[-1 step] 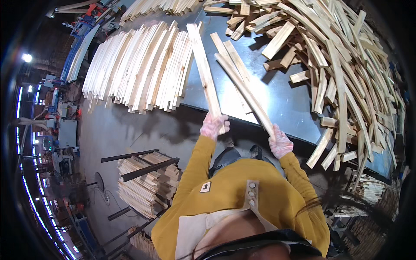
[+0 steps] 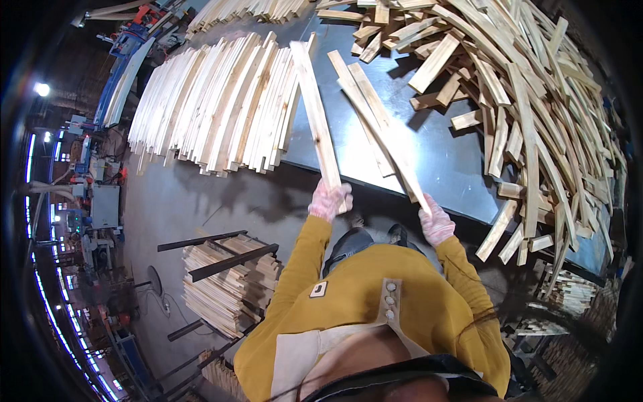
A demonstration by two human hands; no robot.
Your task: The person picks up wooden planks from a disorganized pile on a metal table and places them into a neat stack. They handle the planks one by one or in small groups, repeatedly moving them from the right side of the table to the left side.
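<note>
My left hand (image 2: 330, 199), in a pinkish-white glove, is closed round the near end of a long pale wooden strip (image 2: 315, 117). That strip points away over the metal table (image 2: 447, 165), beside the neat row of strips. My gloved right hand (image 2: 437, 220) grips the near end of a second wooden strip (image 2: 383, 142), which slants away to the left. Under and beside this one, more wooden strips (image 2: 370, 92) lie on the table, partly covered by it.
A row of aligned strips (image 2: 214, 100) lies at the left. Short and long wood pieces form a loose heap (image 2: 529, 120) on the right. Below left, a stack of strips (image 2: 214, 288) sits between dark metal bars (image 2: 234, 262). Machinery (image 2: 104, 204) lines the far left.
The right-hand strip has turned a little and shows more of its broad face. The far end of the left-hand strip has shifted slightly nearer. Both hands keep their hold.
</note>
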